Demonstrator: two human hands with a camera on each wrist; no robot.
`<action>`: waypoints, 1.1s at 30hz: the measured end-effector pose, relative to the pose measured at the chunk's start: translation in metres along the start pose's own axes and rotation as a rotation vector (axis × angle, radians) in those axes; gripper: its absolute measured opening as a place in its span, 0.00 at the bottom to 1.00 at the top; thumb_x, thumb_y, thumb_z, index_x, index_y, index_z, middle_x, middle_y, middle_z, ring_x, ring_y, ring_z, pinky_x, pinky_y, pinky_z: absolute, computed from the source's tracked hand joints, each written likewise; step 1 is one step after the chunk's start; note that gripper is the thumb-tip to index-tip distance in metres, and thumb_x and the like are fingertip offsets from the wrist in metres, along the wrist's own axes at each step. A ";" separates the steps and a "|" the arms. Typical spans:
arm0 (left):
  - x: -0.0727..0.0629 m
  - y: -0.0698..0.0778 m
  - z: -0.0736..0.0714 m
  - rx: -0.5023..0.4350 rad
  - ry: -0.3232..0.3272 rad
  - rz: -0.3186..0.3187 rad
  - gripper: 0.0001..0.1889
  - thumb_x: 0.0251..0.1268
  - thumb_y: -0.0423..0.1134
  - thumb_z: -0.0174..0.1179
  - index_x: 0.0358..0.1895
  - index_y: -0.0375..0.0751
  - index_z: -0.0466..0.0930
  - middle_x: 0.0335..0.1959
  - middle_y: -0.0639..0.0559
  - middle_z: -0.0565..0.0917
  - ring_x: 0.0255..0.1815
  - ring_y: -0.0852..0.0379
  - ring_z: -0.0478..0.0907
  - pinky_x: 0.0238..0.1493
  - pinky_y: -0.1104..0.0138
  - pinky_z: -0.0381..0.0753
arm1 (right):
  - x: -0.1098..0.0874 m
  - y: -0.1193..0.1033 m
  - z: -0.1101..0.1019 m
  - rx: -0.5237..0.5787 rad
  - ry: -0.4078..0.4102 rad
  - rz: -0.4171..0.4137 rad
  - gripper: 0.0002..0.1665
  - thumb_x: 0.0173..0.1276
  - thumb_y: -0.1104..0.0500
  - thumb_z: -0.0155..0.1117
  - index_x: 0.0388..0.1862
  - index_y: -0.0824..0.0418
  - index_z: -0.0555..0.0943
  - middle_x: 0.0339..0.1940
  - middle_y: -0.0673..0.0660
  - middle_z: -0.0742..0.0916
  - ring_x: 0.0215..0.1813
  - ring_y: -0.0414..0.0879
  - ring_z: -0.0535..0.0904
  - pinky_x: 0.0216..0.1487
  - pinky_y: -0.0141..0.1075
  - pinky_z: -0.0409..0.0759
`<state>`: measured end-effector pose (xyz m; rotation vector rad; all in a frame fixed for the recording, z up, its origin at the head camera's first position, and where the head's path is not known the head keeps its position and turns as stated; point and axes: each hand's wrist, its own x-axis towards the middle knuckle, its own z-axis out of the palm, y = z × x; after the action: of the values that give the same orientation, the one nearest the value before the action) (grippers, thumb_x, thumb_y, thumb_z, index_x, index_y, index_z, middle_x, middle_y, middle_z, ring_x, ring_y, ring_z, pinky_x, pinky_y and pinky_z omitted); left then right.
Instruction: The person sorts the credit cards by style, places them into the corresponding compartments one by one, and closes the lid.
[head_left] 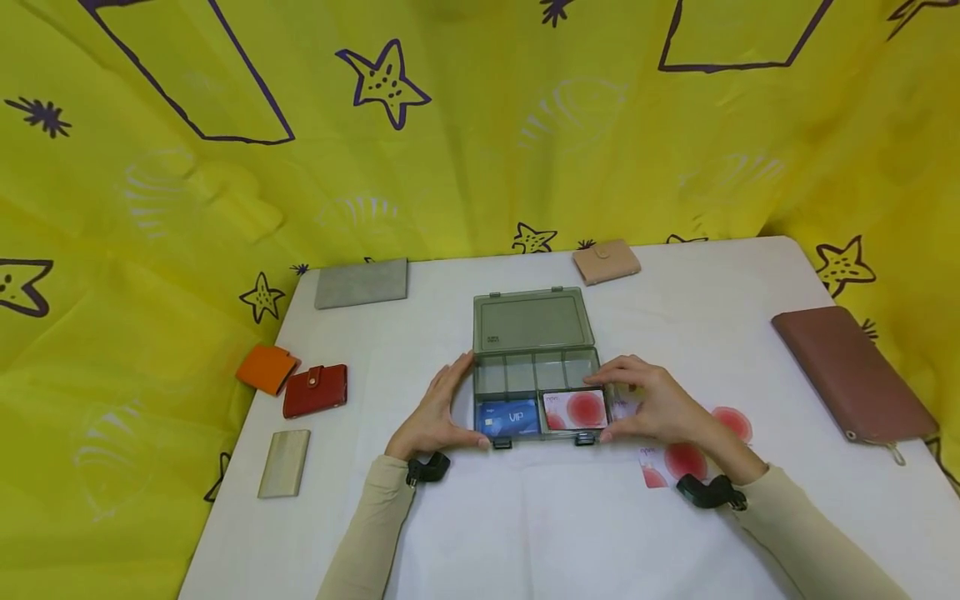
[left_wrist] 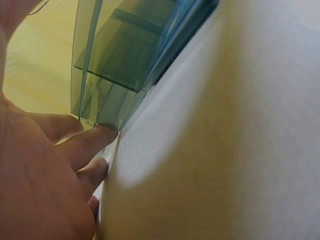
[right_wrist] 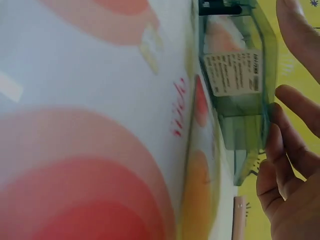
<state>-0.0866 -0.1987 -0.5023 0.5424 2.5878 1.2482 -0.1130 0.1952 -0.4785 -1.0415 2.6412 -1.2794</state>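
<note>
A translucent grey-green organizer box (head_left: 536,375) lies on the white table with its lid (head_left: 534,322) folded back. A blue VIP card (head_left: 508,418) sits in its front left compartment. In the front right compartment is a white card with red circles (head_left: 576,410). My left hand (head_left: 438,421) is spread along the box's left side, thumb near the front corner; its fingertips touch the wall in the left wrist view. At the right side, my right hand (head_left: 651,402) touches the rim with bent fingertips, its thumb near the front right corner. A printed label (right_wrist: 234,72) shows on the box's wall.
Loose red-circle cards (head_left: 678,462) lie under and beside the right forearm. To the left are an orange holder (head_left: 266,369), a red wallet (head_left: 315,391) and a beige case (head_left: 284,464). Behind stand a grey wallet (head_left: 362,283) and pink wallet (head_left: 607,262); a brown pouch (head_left: 853,372) lies right.
</note>
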 end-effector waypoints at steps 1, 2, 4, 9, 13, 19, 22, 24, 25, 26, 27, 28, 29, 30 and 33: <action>0.000 0.000 0.000 -0.001 0.000 0.001 0.74 0.41 0.47 0.89 0.89 0.49 0.41 0.90 0.44 0.48 0.89 0.35 0.39 0.87 0.37 0.40 | -0.001 0.000 -0.002 0.000 0.001 0.002 0.42 0.43 0.48 0.94 0.59 0.55 0.88 0.58 0.50 0.87 0.58 0.44 0.81 0.53 0.33 0.85; 0.000 -0.001 0.000 -0.003 -0.002 0.002 0.74 0.41 0.48 0.89 0.89 0.49 0.41 0.90 0.44 0.48 0.89 0.34 0.39 0.87 0.37 0.40 | -0.001 0.000 -0.006 -0.001 0.008 0.007 0.43 0.43 0.49 0.94 0.61 0.56 0.88 0.59 0.51 0.87 0.57 0.44 0.80 0.52 0.33 0.84; 0.000 -0.001 0.000 -0.004 -0.002 0.006 0.74 0.42 0.49 0.88 0.89 0.49 0.41 0.90 0.44 0.48 0.89 0.34 0.39 0.86 0.35 0.42 | -0.004 0.002 -0.015 -0.001 0.034 0.028 0.43 0.45 0.53 0.93 0.63 0.57 0.86 0.59 0.52 0.87 0.57 0.44 0.80 0.49 0.31 0.82; 0.001 -0.001 0.000 0.005 -0.003 0.010 0.74 0.42 0.51 0.88 0.89 0.49 0.41 0.90 0.43 0.48 0.89 0.33 0.40 0.86 0.35 0.42 | -0.015 0.011 -0.044 -0.061 0.077 0.135 0.42 0.48 0.57 0.91 0.64 0.57 0.85 0.58 0.55 0.89 0.55 0.47 0.80 0.48 0.30 0.78; 0.000 -0.001 -0.001 0.007 0.002 0.006 0.74 0.41 0.49 0.88 0.89 0.47 0.42 0.90 0.42 0.48 0.89 0.35 0.40 0.87 0.37 0.40 | -0.026 0.016 -0.058 -0.150 0.008 0.264 0.41 0.50 0.48 0.91 0.64 0.55 0.86 0.58 0.55 0.89 0.56 0.50 0.81 0.51 0.34 0.80; 0.000 -0.001 0.001 0.020 0.003 -0.007 0.74 0.42 0.47 0.88 0.89 0.49 0.41 0.90 0.44 0.48 0.90 0.37 0.39 0.88 0.40 0.38 | -0.042 0.024 -0.053 -0.165 -0.072 0.252 0.37 0.44 0.41 0.92 0.53 0.52 0.89 0.54 0.52 0.89 0.56 0.51 0.80 0.53 0.39 0.82; -0.001 -0.002 0.001 0.024 0.003 -0.010 0.74 0.42 0.47 0.88 0.89 0.49 0.41 0.90 0.43 0.47 0.90 0.37 0.39 0.88 0.40 0.38 | -0.044 0.027 -0.044 -0.175 -0.067 0.201 0.33 0.41 0.43 0.94 0.46 0.50 0.89 0.49 0.49 0.87 0.53 0.49 0.78 0.52 0.39 0.80; -0.001 -0.002 0.000 0.024 0.004 -0.010 0.74 0.41 0.47 0.88 0.89 0.49 0.41 0.90 0.43 0.47 0.90 0.37 0.39 0.88 0.40 0.38 | -0.043 0.028 -0.040 -0.191 -0.072 0.200 0.32 0.40 0.44 0.94 0.44 0.49 0.88 0.47 0.48 0.85 0.53 0.48 0.76 0.51 0.41 0.79; -0.001 -0.002 0.000 0.022 0.003 -0.011 0.74 0.41 0.47 0.88 0.89 0.49 0.41 0.90 0.43 0.47 0.90 0.37 0.39 0.88 0.41 0.38 | -0.042 0.028 -0.039 -0.199 -0.079 0.204 0.32 0.40 0.45 0.94 0.43 0.49 0.87 0.47 0.48 0.85 0.53 0.48 0.75 0.51 0.43 0.79; -0.001 -0.002 0.000 0.020 0.003 -0.011 0.74 0.41 0.47 0.88 0.89 0.49 0.41 0.90 0.43 0.47 0.90 0.37 0.39 0.88 0.41 0.38 | -0.041 0.027 -0.039 -0.204 -0.088 0.214 0.32 0.41 0.46 0.94 0.43 0.50 0.87 0.46 0.48 0.84 0.53 0.48 0.75 0.52 0.44 0.78; -0.001 -0.002 0.000 0.020 0.003 -0.010 0.74 0.41 0.47 0.88 0.89 0.49 0.41 0.90 0.43 0.47 0.90 0.37 0.39 0.88 0.41 0.38 | -0.040 0.027 -0.039 -0.209 -0.100 0.225 0.32 0.41 0.46 0.94 0.43 0.50 0.86 0.46 0.48 0.84 0.54 0.49 0.74 0.53 0.45 0.78; -0.001 -0.001 0.000 0.017 0.003 -0.009 0.74 0.41 0.47 0.88 0.89 0.48 0.41 0.90 0.44 0.47 0.90 0.37 0.39 0.88 0.41 0.38 | -0.038 0.026 -0.040 -0.207 -0.113 0.234 0.32 0.42 0.47 0.94 0.43 0.51 0.85 0.46 0.49 0.84 0.53 0.49 0.74 0.53 0.45 0.78; -0.001 -0.001 0.000 0.019 0.002 -0.002 0.74 0.41 0.48 0.88 0.89 0.48 0.41 0.90 0.43 0.47 0.90 0.37 0.40 0.88 0.40 0.38 | -0.037 0.026 -0.040 -0.202 -0.120 0.244 0.32 0.42 0.47 0.93 0.43 0.53 0.85 0.45 0.49 0.84 0.53 0.50 0.75 0.53 0.45 0.78; -0.001 -0.001 0.000 0.017 0.001 0.000 0.74 0.41 0.48 0.88 0.89 0.48 0.42 0.90 0.43 0.47 0.90 0.37 0.40 0.88 0.40 0.38 | -0.036 0.025 -0.041 -0.191 -0.129 0.261 0.32 0.44 0.48 0.93 0.44 0.53 0.84 0.45 0.49 0.84 0.53 0.50 0.75 0.53 0.45 0.78; -0.001 -0.001 0.000 0.013 -0.003 0.009 0.74 0.42 0.49 0.88 0.89 0.47 0.41 0.90 0.42 0.48 0.89 0.36 0.41 0.88 0.39 0.39 | -0.033 0.025 -0.044 -0.158 -0.145 0.315 0.31 0.50 0.50 0.90 0.45 0.55 0.79 0.44 0.51 0.85 0.51 0.50 0.76 0.51 0.41 0.78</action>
<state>-0.0866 -0.2001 -0.5032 0.5589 2.5956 1.2325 -0.1149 0.2555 -0.4748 -0.6638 2.6887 -0.9118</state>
